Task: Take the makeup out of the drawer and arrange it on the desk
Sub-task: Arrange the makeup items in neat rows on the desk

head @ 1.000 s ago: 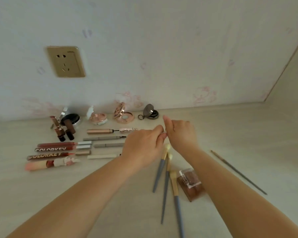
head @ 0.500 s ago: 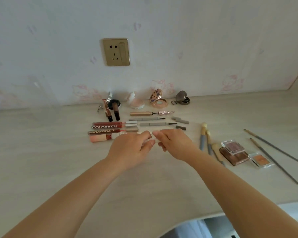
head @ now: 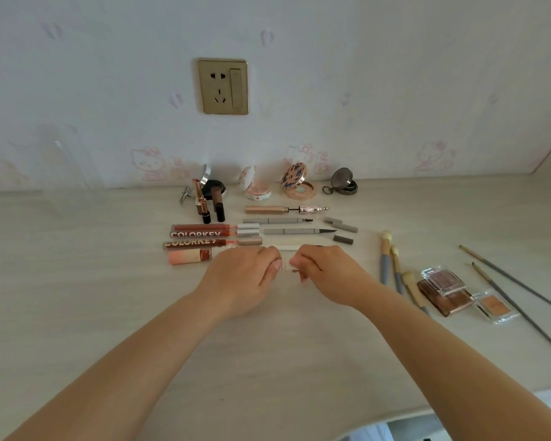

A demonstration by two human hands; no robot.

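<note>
Just beyond the left hand (head: pixel 240 278) lie lip glosses (head: pixel 215 231), two reading "COLORKEY". Both hands meet fingertip to fingertip on the desk (head: pixel 77 281), each pinching one end of a small white tube (head: pixel 286 265). Right hand (head: pixel 326 273): curled fingers. To its right lie brushes (head: pixel 392 265) and palettes (head: pixel 444 289).
</note>
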